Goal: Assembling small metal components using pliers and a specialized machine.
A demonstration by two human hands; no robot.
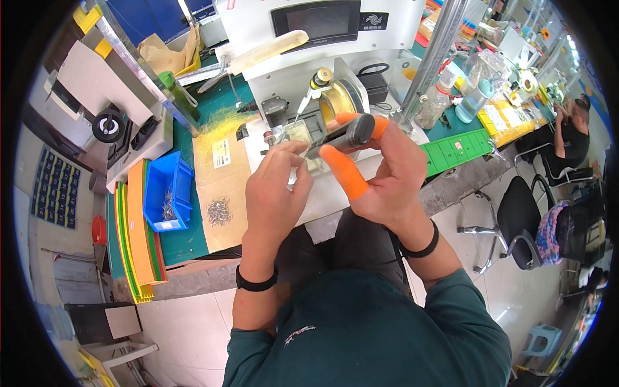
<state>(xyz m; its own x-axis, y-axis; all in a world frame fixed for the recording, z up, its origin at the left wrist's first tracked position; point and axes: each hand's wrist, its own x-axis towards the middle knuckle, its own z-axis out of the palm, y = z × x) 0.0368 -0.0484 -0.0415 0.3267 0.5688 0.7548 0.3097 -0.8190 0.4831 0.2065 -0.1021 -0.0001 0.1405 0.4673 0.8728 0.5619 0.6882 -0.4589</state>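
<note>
My right hand (393,171), with orange covers on its thumb and fingers, grips a dark grey elongated tool with a rounded end (353,133). The tool's exact kind does not show. Close to its left end is my left hand (277,190), fingers bent toward the thumb; whatever lies between them, if anything, is too small to make out. Both hands are raised in front of a white bench machine (255,22) with a dark screen (316,24). Behind the hands, a gold-coloured reel (336,103) and a white-and-yellow nozzle (313,93) belong to the machine area.
Left of my hands, a pile of small metal pins (220,211) lies on brown cardboard (225,235). A blue bin (169,193) holds more. Yellow wires (225,122) lie behind. To the right are a green strip (456,153), bottles (474,102), an office chair (519,222) and a seated person.
</note>
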